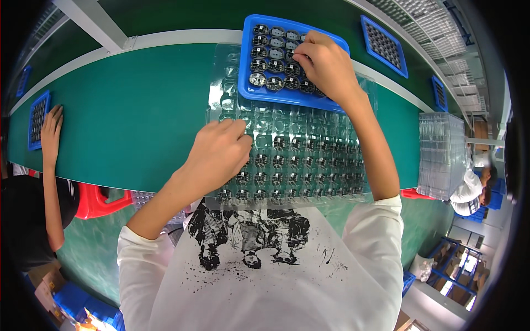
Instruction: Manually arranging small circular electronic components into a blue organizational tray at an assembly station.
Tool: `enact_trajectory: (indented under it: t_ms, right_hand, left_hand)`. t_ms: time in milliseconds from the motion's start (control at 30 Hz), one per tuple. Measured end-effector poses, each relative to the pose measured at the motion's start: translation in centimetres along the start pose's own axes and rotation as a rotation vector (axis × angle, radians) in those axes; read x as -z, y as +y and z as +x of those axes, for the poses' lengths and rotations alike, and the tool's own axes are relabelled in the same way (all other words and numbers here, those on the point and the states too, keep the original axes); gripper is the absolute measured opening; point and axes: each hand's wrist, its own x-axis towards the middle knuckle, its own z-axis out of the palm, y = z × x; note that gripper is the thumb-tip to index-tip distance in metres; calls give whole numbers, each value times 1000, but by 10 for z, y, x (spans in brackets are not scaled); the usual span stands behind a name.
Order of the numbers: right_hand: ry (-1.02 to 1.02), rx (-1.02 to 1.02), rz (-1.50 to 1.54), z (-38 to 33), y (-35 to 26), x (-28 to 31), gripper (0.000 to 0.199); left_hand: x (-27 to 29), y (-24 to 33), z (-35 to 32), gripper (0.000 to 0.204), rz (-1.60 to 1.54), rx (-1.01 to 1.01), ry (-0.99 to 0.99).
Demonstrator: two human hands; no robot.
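A clear plastic blister tray (309,160) lies on the green belt in front of me, its lower rows filled with small dark round parts. On its far end rests a blue tray (247,83) holding several round black parts with shiny dots. My right hand (326,63) reaches into the blue tray, fingertips pinching at one of the round parts (291,69). My left hand (221,151) presses on the clear tray's left side, fingers curled over a pocket; whether it holds a part is hidden.
A stack of clear trays (441,154) stands at the right. More blue trays (383,44) sit on the far side of the belt. Another person's hand (51,129) rests on a blue tray (37,118) at the left. A red stool (102,201) is below.
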Motion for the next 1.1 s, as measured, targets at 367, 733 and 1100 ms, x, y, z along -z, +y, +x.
enact_trajectory:
  t_ms: [367,733,1100]
  right_hand:
    - [-48,59,-94,6,-5,-1,6]
    - [-76,65,-114,6,-5,-3,5]
    - [62,68,19,-7,3,13,13]
  left_hand:
    - [1,-1,2,10,-7,-16,5]
    - [1,-2,0,9,-11,12,14]
    - [56,-10,44,6,-118,-67,206]
